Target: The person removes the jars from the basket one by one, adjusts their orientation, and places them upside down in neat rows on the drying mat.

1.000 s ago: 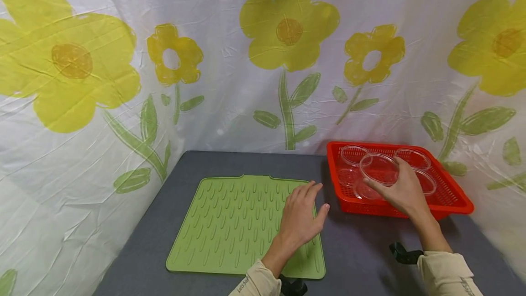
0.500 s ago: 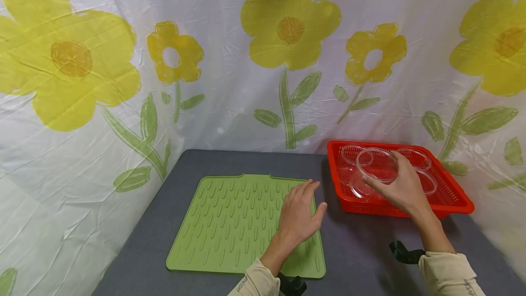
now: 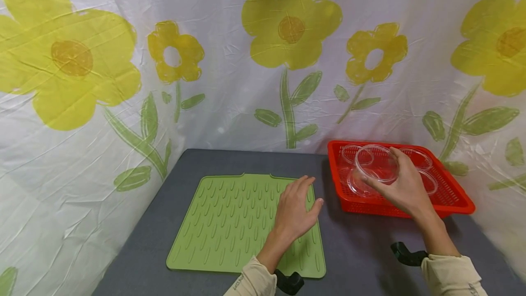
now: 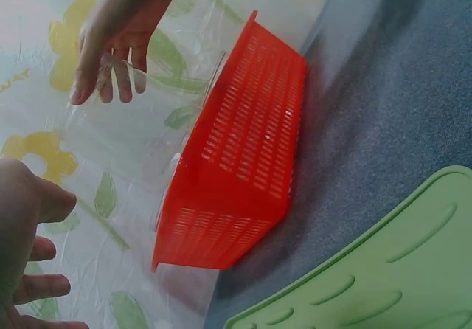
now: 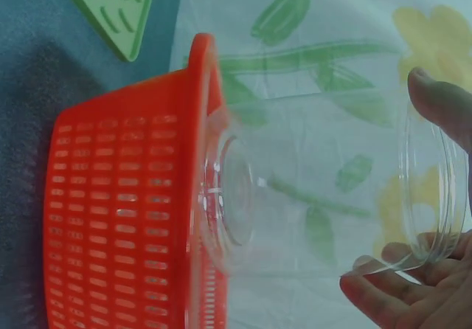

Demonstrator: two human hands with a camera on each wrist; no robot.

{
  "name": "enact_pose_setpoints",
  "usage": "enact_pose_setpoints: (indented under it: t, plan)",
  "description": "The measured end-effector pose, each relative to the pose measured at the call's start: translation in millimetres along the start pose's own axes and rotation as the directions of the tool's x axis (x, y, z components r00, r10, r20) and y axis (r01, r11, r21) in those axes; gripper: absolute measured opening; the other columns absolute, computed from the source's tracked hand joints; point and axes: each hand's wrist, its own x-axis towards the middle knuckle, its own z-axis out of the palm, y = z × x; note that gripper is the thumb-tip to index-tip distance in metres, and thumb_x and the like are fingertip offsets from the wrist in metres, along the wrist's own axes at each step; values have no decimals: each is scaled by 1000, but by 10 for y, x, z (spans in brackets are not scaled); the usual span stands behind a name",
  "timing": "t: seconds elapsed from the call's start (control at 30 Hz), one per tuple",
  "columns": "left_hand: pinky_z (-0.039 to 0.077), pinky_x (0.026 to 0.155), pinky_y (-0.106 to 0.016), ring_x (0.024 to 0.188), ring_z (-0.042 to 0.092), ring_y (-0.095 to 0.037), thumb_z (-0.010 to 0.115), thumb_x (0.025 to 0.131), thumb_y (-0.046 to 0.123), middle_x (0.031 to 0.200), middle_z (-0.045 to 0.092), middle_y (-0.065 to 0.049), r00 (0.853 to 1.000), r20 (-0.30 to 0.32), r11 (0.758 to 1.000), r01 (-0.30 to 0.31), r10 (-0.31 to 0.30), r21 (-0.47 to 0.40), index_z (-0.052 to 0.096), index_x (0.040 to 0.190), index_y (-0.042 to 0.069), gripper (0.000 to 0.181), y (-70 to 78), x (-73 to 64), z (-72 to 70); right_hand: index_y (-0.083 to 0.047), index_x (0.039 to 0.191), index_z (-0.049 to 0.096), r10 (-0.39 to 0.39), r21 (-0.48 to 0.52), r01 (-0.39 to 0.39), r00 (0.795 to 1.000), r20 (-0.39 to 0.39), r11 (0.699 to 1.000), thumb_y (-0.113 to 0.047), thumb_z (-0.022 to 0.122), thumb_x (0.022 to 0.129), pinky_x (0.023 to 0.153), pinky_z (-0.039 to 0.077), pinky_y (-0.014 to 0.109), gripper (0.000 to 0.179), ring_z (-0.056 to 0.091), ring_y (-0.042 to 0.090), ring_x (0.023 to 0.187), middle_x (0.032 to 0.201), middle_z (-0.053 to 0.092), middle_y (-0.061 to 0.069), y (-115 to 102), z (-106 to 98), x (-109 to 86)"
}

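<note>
My right hand [image 3: 404, 188] grips a clear plastic tub [image 5: 310, 181] at its rim, thumb on one side and fingers on the other. The tub is round and see-through, held above the red basket [image 3: 382, 207]; in the right wrist view its base is at the basket's rim level. Several more clear tubs [image 3: 427, 182] stand inside the basket, partly hidden behind my hand and the held tub. My left hand [image 3: 293, 211] hovers over the right part of a green ridged mat [image 3: 230, 223], fingers spread and relaxed, holding nothing.
The mat and the basket lie on a dark grey table [image 3: 353, 250], a strip of tabletop between them. Behind rises a white curtain [image 3: 222, 104] printed with yellow flowers. Dark straps [image 3: 407, 255] are at both wrists.
My right hand has raised the clear tub a little and shifted it slightly left. The left hand has drawn slightly to the left, still holding nothing.
</note>
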Motion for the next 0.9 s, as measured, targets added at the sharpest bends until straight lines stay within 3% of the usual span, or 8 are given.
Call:
enact_pose_setpoints:
  t: [0.27,0.53,0.67,0.9]
  plan:
    - [46,109,-54,138,53,-29,68,94,33,150,55,-8,1000,4,999,-1,1,-34,55,145,14,56,15,-4,-37,0,158,25,-56,7,56,998,5,998,-45,85,79,97,43,76,109,44,51,131,151,42,32,-123,-46,-39]
    - [46,110,-54,139,52,-28,75,89,39,152,53,-7,1000,28,997,3,-1,-74,51,149,16,69,67,6,-118,-2,156,32,-144,28,143,985,90,989,-39,90,75,92,48,74,107,47,49,129,148,48,28,-288,-103,-123]
    - [48,109,-53,141,50,-26,79,85,42,155,50,-4,998,69,988,12,-1,-151,47,152,18,78,91,12,-176,-3,155,36,-194,63,187,971,137,980,-39,91,74,91,52,69,104,55,46,123,145,52,25,-367,-117,-167]
    - [47,112,-49,144,47,-21,87,79,39,158,45,3,987,158,948,62,-13,-312,40,156,27,91,135,16,-252,-9,153,41,-252,119,232,947,199,966,-40,92,73,87,58,62,100,63,38,114,139,58,17,-453,-89,-228]
